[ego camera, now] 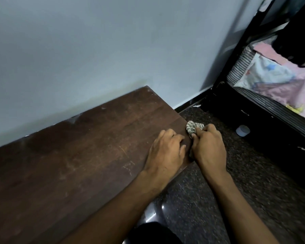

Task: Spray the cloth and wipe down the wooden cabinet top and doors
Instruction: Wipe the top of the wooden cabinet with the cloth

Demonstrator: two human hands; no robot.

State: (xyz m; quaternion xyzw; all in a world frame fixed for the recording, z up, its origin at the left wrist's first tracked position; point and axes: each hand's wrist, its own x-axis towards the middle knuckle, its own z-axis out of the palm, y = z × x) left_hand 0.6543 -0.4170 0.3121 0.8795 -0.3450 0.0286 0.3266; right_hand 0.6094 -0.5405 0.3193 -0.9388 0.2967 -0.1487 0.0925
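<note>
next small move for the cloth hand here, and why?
Probably draw the right hand with the bunched cloth along the cabinet top's right edge, toward the wall. The cloth sits right at that edge, the left hand rests flat on the top beside it, and scuffed wood lies further along.

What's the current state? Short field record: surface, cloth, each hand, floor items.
surface: wooden cabinet top, scuffed, against the wall
cloth: patterned cloth, bunched at the top's right edge
right hand: right hand gripping the cloth
left hand: left hand flat on the top, empty
floor items: small white container near the bed frame
</note>
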